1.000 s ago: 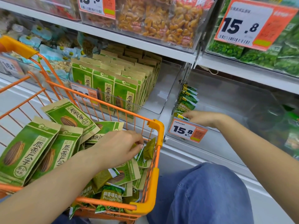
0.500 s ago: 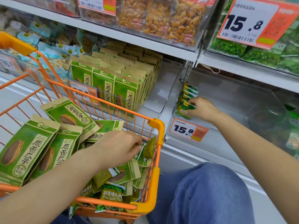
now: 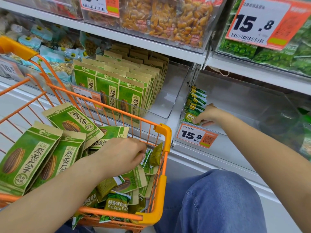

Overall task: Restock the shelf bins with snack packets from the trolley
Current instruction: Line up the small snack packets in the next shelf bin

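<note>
Left hand down inside the orange wire trolley, fingers curled and pinching small green pea snack packets near the trolley's front right corner. More of these small packets, some printed "Peas Garlic Flavor", heaped along the trolley's right side and near edge; large green-and-tan sunflower seed bags piled across its left half.

Right hand reaching into the clear plastic shelf bin, fingers bent on the front packet of a short row of green pea packets standing at the bin's left front corner, just behind the orange-and-white 15.8 price tag on its front edge. Whether gripping or only pressing that packet: cannot tell.

Left of this bin, a second clear bin filled with upright rows of the same seed bags. Blue denim knee below the shelf edge.
</note>
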